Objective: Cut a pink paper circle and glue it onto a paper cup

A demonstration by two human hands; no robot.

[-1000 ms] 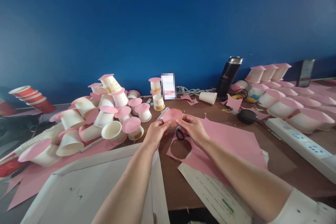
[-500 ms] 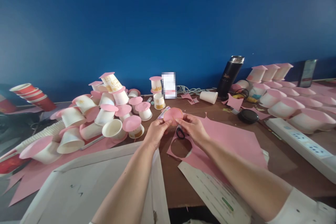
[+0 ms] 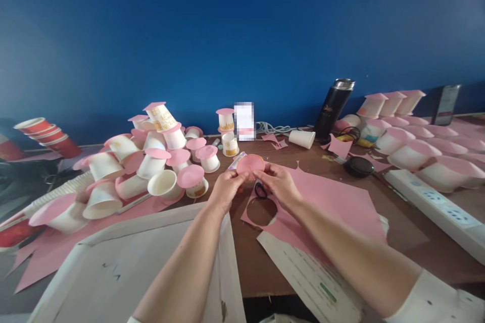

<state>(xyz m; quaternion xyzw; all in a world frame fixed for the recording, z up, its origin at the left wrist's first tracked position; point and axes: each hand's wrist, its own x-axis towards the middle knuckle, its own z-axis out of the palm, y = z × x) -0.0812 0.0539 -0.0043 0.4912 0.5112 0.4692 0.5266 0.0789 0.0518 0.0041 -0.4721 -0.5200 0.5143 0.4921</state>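
Observation:
Between my two hands is a pink paper circle [image 3: 250, 164], raised above the table. My left hand [image 3: 229, 186] pinches its lower left edge, and my right hand [image 3: 276, 181] pinches the lower right edge. Just under my right hand lie scissors [image 3: 260, 190], of which only a dark handle loop shows. A pink paper sheet [image 3: 337, 202] with a round hole cut in it spreads beneath my right forearm. To the left of my left hand, paper cups with pink discs on them [image 3: 190, 177] stand and lie in a heap.
A white box lid [image 3: 151, 262] lies under my left forearm. Rightward are a black flask [image 3: 333, 108], a power strip [image 3: 435, 207], a round black case [image 3: 358, 167] and rows of pink-topped cups [image 3: 413, 146]. One white cup [image 3: 301, 139] lies tipped by the wall. Red cups [image 3: 49, 136] lean far left.
Hardly anything differs. Both hands keep the same pinch on the pink paper circle, and the view has shifted very slightly.

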